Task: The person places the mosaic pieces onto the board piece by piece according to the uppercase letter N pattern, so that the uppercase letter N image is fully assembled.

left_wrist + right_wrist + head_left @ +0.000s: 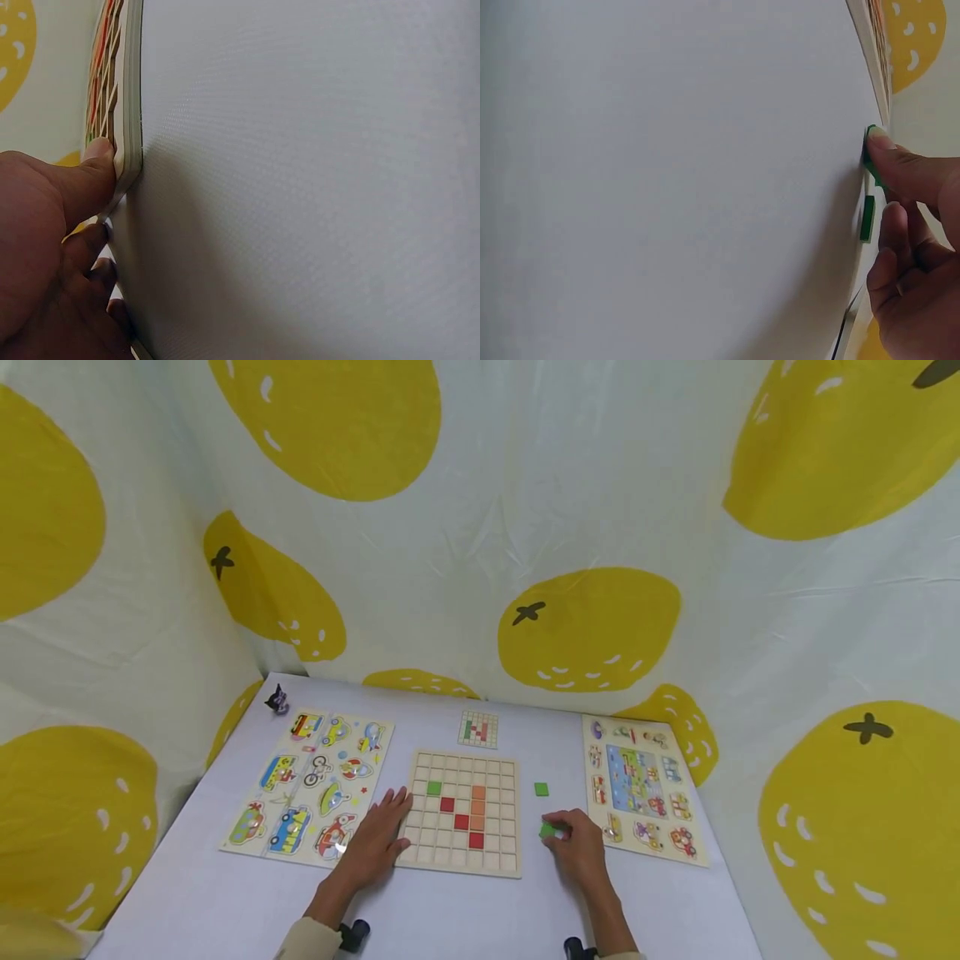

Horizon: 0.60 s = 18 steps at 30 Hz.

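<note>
Seven flat coloured squares (461,822), head view: one green, three red, three orange, already set in the pale wooden grid board (459,857).
Small patterned card (478,729), head view: behind the board; its green column looks longer, so the green part seems unfinished.
Loose green square (542,789), head view: right of the board.
Right hand (581,847), head view: thumb and finger pinch the held green square (547,831), beside the board.
Left hand (375,839), left wrist view: thumb on the board's rim, fingers loosely apart.
Right hand, right wrist view: thumb over its square; whether lifted, cannot tell.
</note>
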Available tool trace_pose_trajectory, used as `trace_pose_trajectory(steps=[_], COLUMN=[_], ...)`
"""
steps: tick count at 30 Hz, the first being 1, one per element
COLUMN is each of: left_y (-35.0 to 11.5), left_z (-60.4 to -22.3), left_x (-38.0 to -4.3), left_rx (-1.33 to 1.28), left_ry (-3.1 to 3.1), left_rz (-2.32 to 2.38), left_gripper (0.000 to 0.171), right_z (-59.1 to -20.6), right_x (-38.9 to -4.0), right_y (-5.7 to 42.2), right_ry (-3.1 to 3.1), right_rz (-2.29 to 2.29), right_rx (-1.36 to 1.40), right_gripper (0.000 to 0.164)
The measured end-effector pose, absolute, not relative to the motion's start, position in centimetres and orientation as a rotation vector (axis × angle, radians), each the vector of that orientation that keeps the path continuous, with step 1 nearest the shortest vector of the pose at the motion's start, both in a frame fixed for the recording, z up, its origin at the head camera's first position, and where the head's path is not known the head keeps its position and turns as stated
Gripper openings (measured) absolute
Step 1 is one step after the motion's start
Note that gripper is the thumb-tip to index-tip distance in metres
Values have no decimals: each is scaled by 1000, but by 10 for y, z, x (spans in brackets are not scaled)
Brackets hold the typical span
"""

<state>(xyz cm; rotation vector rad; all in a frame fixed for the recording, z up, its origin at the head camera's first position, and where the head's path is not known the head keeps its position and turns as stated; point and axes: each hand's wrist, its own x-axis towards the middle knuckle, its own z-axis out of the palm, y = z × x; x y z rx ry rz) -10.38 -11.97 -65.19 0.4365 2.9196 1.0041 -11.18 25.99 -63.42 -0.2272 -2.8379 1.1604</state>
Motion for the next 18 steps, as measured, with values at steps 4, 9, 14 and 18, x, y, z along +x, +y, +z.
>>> trace_pose_trajectory(steps=[4, 9, 14, 18], left_y=[-120, -119, -119, -119], left_z=[-651, -650, -649, -649], left_x=[-104, -104, -104, -104], left_rx=[437, 430, 424, 424], left_ry=[2922, 2915, 2920, 2913], left_rz=[997, 995, 991, 987], left_gripper=[77, 77, 76, 76], right_z=[-632, -629, -624, -616], right_x=[-114, -114, -116, -117], right_y=[254, 243, 226, 208], right_ry=[-2825, -2771, -2730, -2679], right_rz=[1142, 1133, 1190, 1255], right_rx=[-217, -250, -280, -269], right_gripper=[30, 21, 18, 17])
